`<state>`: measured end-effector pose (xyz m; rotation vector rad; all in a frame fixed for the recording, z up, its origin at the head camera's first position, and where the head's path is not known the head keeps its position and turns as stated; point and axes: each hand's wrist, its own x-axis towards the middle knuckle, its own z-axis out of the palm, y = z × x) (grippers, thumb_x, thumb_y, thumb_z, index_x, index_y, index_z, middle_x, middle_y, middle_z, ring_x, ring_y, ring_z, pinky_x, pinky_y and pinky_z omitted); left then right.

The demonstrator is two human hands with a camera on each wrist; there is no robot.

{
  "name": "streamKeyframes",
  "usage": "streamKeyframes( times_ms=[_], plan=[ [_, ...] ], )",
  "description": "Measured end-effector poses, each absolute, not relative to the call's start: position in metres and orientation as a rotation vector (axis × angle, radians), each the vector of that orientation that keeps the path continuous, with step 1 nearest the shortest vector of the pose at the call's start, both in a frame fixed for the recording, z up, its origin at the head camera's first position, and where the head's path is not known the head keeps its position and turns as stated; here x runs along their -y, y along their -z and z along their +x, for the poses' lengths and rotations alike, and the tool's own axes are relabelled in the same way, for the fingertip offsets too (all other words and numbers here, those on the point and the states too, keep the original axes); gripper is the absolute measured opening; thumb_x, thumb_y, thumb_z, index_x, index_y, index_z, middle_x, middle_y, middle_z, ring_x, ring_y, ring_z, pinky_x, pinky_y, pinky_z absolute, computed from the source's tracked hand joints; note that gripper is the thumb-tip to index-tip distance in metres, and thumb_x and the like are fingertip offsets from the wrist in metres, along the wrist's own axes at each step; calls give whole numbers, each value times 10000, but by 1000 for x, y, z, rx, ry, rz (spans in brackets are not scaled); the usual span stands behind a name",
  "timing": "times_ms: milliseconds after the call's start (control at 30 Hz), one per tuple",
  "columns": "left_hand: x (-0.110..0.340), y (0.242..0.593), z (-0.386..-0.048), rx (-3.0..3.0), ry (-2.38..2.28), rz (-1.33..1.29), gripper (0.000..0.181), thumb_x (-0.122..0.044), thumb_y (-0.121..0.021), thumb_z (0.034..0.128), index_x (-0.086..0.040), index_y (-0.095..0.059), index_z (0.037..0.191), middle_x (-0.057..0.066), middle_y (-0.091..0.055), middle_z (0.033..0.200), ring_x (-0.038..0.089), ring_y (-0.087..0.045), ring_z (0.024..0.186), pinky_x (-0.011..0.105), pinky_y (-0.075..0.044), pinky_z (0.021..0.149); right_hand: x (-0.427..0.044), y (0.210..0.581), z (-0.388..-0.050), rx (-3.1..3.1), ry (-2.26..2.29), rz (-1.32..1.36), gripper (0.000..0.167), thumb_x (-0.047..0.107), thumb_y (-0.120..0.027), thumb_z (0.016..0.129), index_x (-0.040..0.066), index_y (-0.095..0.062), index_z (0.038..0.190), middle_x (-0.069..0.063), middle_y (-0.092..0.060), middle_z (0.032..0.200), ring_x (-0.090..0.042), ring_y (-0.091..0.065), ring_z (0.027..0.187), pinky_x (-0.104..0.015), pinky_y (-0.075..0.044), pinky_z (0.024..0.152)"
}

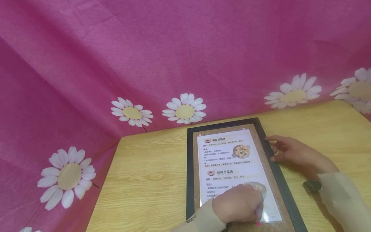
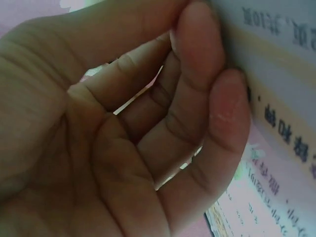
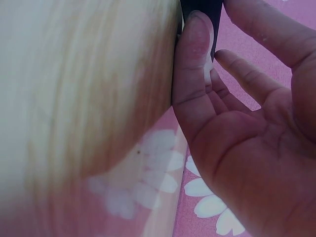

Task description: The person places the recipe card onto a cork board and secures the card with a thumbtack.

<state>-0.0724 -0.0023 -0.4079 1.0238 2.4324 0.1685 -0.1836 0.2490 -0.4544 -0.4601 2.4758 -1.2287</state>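
Observation:
A black-framed cork board (image 1: 189, 180) lies on the wooden table with a printed recipe sheet (image 1: 223, 154) on it. My left hand (image 1: 239, 203) is over the sheet's lower right part, fingers curled, and hides some text and part of a dish picture. At its fingertips a pink push pin (image 1: 259, 224) shows by the sheet's bottom edge. In the left wrist view the thumb and index fingertip (image 2: 200, 44) meet close to the paper (image 2: 291, 64). Thumb and index finger of my right hand (image 1: 299, 154) touch the frame's right edge; its thumb (image 3: 195, 59) lies against the black edge (image 3: 217, 15).
Paler pins (image 1: 200, 135) hold the sheet's top corners. A pink cloth with white daisies (image 1: 185, 109) hangs behind and left of the wooden table (image 1: 139, 180). The board's far end reaches nearly to the cloth. A dark band (image 1: 311, 186) is at the right wrist.

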Motion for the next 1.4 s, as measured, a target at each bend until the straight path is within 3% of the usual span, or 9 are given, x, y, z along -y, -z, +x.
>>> streamKeyframes(
  times_ms=[267,800,867,1000,1067,1233,1400],
  plan=[
    [1,408,-69,-2489,-136,1035,269,-241,-705,903,-239,-556,678,-110,-514,605,44,-479,550,171,-361,499,-249,452,-186,-2478,1196,-439,752,136,-787,900,-22,-418,1536,-126,-654,1154,-215,-578,1033,-347,-494,886],
    [1,408,-65,-2501,-89,1073,285,-199,-735,856,-255,-557,640,-128,-510,574,35,-474,536,171,-358,491,-249,455,-188,-2508,1159,-483,756,124,-807,876,-53,-437,1510,-105,-668,1096,-176,-582,975,-233,-474,830],
    [1,408,-65,-2505,-79,1048,258,-229,-733,862,-261,-566,667,-129,-519,598,37,-484,556,172,-359,503,-248,456,-189,-2492,1180,-482,758,131,-803,881,-49,-431,1517,-134,-664,1132,-213,-585,1004,-284,-487,865],
    [-3,408,-65,-2482,-91,940,212,-284,-736,856,-280,-587,705,-132,-547,646,44,-509,595,186,-381,528,-251,456,-187,-2490,1182,-459,770,154,-796,895,-31,-411,1536,-296,-609,1335,-404,-601,1166,-540,-516,985],
    [-6,409,-65,-2467,-105,875,204,-303,-733,859,-291,-590,714,-131,-560,665,48,-518,608,198,-392,539,-253,457,-186,-2462,1217,-444,777,150,-784,906,-20,-389,1553,-319,-558,1418,-431,-582,1213,-577,-512,990],
    [-2,410,-73,-2416,-130,963,226,-227,-726,866,-260,-620,669,-132,-572,597,29,-510,530,188,-402,502,-255,457,-183,-2363,1327,-412,792,137,-766,912,7,-357,1578,-206,-600,1294,-218,-575,1125,-313,-517,899],
    [14,400,-97,-2417,-312,1031,143,-185,-767,876,-281,-773,770,-211,-639,669,-58,-548,601,94,-430,598,-255,460,-186,-2431,1273,-476,761,133,-779,905,-27,-397,1544,-185,-648,1219,-175,-597,1069,-247,-499,862]
  ],
)
